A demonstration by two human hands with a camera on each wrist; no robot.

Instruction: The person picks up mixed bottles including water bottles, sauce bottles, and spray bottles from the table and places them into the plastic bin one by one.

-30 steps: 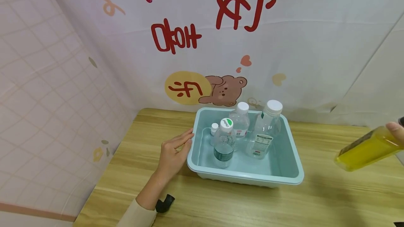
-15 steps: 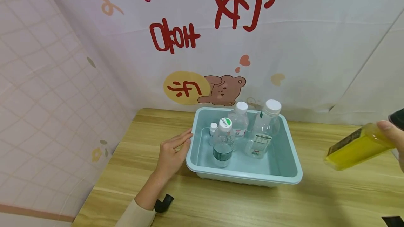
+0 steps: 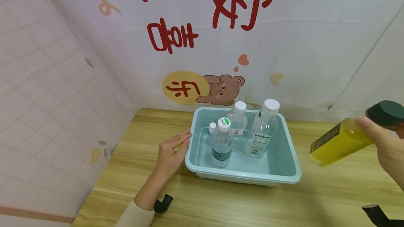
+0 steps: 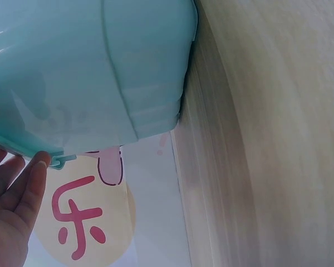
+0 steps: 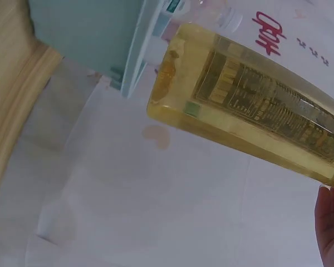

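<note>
My left hand (image 3: 172, 154) rests with extended fingers against the left rim of a light blue plastic basin (image 3: 241, 177); in the left wrist view its fingertips touch the rim's edge. My right hand (image 3: 389, 151) grips the neck end of a bottle of yellow liquid (image 3: 339, 144) with a dark green cap (image 3: 386, 113). That bottle is tilted in the air, right of the basin, base toward it. Inside the basin stand a green-and-white-capped bottle (image 3: 222, 146), a small white-capped bottle (image 3: 212, 129), a clear bottle (image 3: 238, 117) behind, and a larger clear bottle (image 3: 263, 129) leaning slightly.
The basin stands on a wood-grain table (image 3: 126, 171) close to a white printed cloth (image 3: 309, 62) hung behind it. Another cloth with a grid pattern (image 3: 47, 97) hangs at the left. Black curved pieces (image 3: 163, 204) show beside each wrist.
My right hand has come in from the right edge, carrying the yellow bottle left toward the basin. The left hand and the bottles in the basin keep their places.
</note>
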